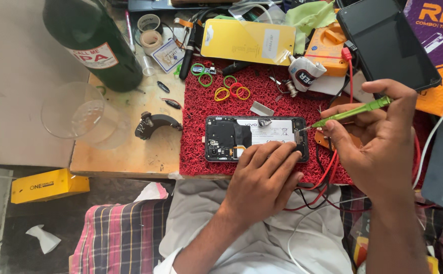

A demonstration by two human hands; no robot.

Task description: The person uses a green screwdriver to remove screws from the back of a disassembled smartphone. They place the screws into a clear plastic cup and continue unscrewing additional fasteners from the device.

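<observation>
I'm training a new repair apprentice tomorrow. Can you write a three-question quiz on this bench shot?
1. True or false: the opened phone lies on a red mat.
2. Which hand holds the green screwdriver? A) left hand B) right hand C) neither
3. What is the left hand doing?

Key
1. True.
2. B, the right hand grips it, tip at the phone's right end.
3. Its fingers rest on the phone's lower right edge, pressing it to the mat.
</observation>
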